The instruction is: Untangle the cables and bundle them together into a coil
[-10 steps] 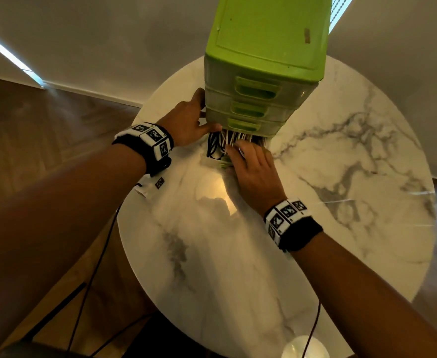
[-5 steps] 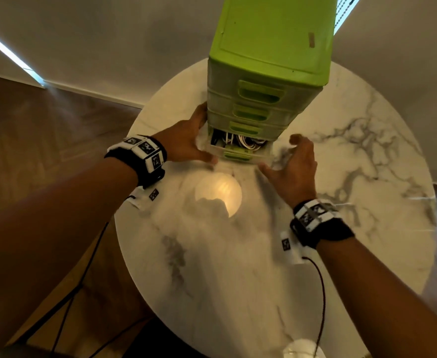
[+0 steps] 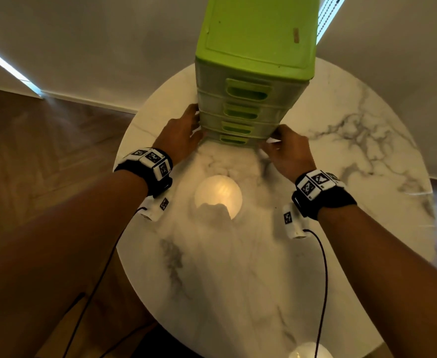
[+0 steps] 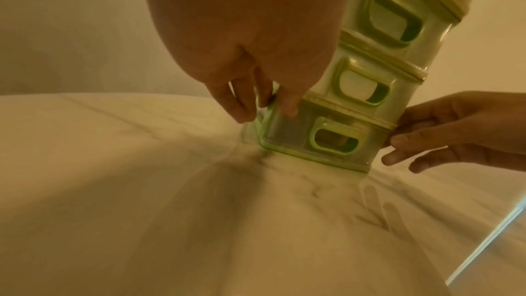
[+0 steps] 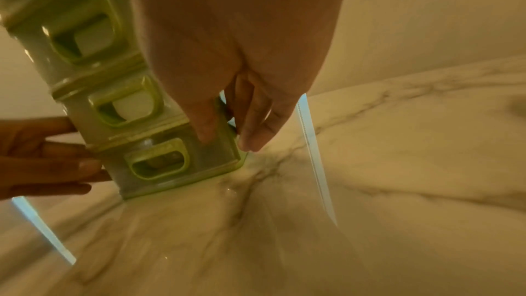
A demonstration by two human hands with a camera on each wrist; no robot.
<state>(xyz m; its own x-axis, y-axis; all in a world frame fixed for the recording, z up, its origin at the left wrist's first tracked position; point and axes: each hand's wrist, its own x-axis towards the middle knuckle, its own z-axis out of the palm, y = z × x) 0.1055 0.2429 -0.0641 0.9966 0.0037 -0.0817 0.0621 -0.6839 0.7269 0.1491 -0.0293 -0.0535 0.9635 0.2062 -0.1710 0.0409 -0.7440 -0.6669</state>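
A green plastic drawer tower stands at the back of the round marble table. Its bottom drawer sits flush and closed, so the cables inside are hidden. My left hand holds the tower's lower left corner: in the left wrist view the left hand has its thumb on the bottom drawer front and its fingers on the side wall. My right hand holds the lower right corner the same way, and the right wrist view shows this right hand pinching beside the bottom drawer.
Three more closed drawers stack above the bottom one. A bright round light reflection lies on the marble between my wrists. A white round object sits at the table's near edge. Thin black wrist leads hang off the front. Wooden floor lies left.
The bottom drawer, open with black and white cables showing, has been pushed shut. My right hand left the cables and moved to the tower's right corner; the left stayed at the left corner.
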